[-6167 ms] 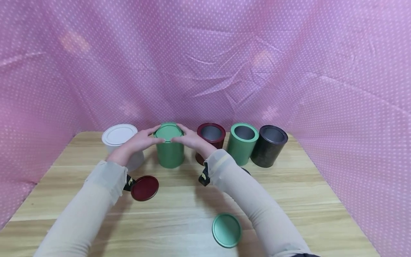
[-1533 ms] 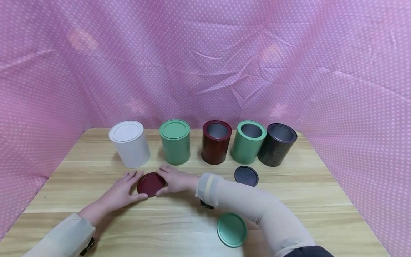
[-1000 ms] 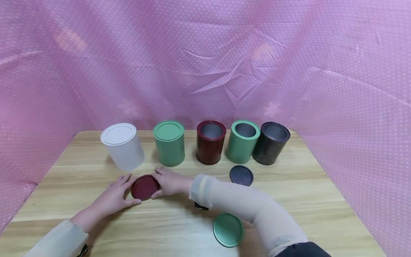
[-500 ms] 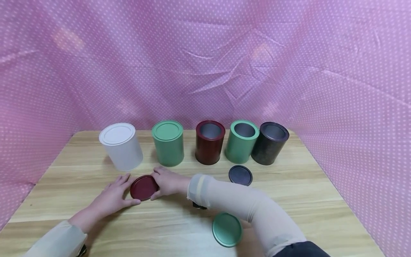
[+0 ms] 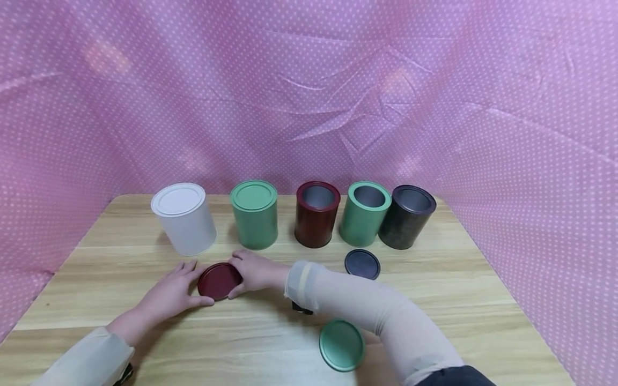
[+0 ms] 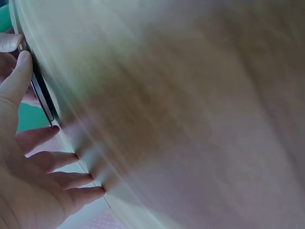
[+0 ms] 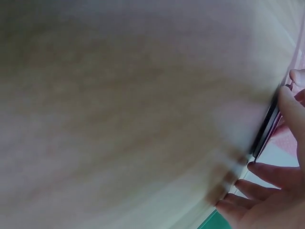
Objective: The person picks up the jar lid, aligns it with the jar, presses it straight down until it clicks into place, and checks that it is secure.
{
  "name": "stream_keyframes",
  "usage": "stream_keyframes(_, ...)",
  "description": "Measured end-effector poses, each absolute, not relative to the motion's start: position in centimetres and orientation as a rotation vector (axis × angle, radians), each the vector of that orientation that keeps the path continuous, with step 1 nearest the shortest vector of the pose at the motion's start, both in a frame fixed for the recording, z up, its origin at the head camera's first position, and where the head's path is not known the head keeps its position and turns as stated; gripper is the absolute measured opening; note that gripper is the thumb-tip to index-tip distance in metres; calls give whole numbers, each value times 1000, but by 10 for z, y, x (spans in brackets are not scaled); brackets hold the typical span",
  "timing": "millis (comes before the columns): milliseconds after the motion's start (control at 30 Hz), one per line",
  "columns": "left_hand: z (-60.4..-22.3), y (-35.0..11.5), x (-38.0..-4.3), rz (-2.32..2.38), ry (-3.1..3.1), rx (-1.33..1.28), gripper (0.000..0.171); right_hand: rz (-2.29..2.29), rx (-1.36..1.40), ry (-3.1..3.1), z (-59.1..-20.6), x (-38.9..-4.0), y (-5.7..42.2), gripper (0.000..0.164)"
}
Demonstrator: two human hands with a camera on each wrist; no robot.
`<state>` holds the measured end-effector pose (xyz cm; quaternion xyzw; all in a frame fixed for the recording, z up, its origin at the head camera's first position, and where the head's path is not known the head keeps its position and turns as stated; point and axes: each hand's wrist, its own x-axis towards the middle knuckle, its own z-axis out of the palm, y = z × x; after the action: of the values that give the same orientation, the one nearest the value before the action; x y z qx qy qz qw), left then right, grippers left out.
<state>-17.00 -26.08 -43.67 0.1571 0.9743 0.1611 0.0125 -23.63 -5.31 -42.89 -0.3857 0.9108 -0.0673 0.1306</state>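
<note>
A dark red lid (image 5: pixel 219 281) lies on the wooden table in the head view, in front of the white and green cans. My left hand (image 5: pixel 169 295) grips its left rim, thumb at the near side and index finger farther back. From the opposite side my right hand (image 5: pixel 256 272) holds the rim between thumb and fingers. In the left wrist view the lid (image 6: pixel 42 98) shows edge-on, low over the wood, with the other left fingertips (image 6: pixel 97 191) down at the table. The right wrist view shows the lid (image 7: pixel 267 126) likewise edge-on beside my right hand (image 7: pixel 281 181).
Along the back stand a lidded white can (image 5: pixel 185 228), a lidded green can (image 5: pixel 256 222), and open red (image 5: pixel 316 225), green (image 5: pixel 359 222) and black (image 5: pixel 403 228) cans. A black lid (image 5: pixel 362 264) and a green lid (image 5: pixel 341 344) lie near my right forearm. Pink dotted cloth (image 5: pixel 309 96) hangs behind.
Both hands have left the lid of the closed green can and come down to the dark red lid on the table. Over the last second they have hardly moved.
</note>
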Motion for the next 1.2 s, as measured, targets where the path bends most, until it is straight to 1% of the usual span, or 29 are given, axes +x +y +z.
stream_keyframes(233, -429, -259, -169, 568, 3000, 463, 89, -344, -1122, 2607, -430, -240, -49, 78)
stream_keyframes(367, -429, -258, -168, 646, 2998, 462, 87, -473, -1160, 2580, -430, -242, -45, 72)
stream_keyframes(467, -429, -257, -168, 714, 3012, 470, 85, -568, -1157, 2565, -428, -243, -40, 71)
stream_keyframes(600, -426, -255, -168, 776, 3022, 492, 84, -644, -1115, 2551, -423, -243, -32, 75)
stream_keyframes(833, -422, -250, -169, 978, 2971, 546, 73, -718, -1081, 2583, -413, -237, -22, 83)
stream_keyframes(1100, -415, -242, -169, 1011, 2972, 484, 80, -799, -1080, 2588, -406, -234, -9, 78)
stream_keyframes(1200, -410, -238, -168, 1037, 2960, 458, 82, -821, -1069, 2593, -401, -232, -3, 79)
